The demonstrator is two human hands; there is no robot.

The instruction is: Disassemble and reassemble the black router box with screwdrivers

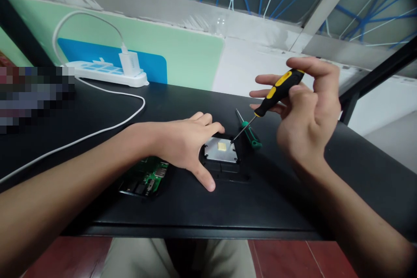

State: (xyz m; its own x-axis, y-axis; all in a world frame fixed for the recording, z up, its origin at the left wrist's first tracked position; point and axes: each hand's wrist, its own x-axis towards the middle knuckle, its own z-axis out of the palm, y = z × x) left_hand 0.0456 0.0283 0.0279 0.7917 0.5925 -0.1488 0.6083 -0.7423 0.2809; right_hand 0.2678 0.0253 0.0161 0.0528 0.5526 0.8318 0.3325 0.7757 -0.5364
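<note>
My right hand [302, 117] is closed on a black and yellow screwdriver [275, 93], index finger on the end of its handle. The shaft slants down to the left, its tip at the right back corner of a silver metal plate [213, 153] with a small yellowish pad [222, 146] in its middle. That plate sits in a small black case [224, 167]. Around the case's left side my left hand [182, 143] is curved, fingers at the back and thumb in front, steadying it. Partly under my left wrist lies a green circuit board [151, 178] with metal ports.
A green and black screwdriver [250, 134] lies just behind the case on the black table [260, 208]. At the back left stands a white power strip [107, 74] with a plugged-in charger [129, 63]; its white cable [107, 129] runs across the table's left side.
</note>
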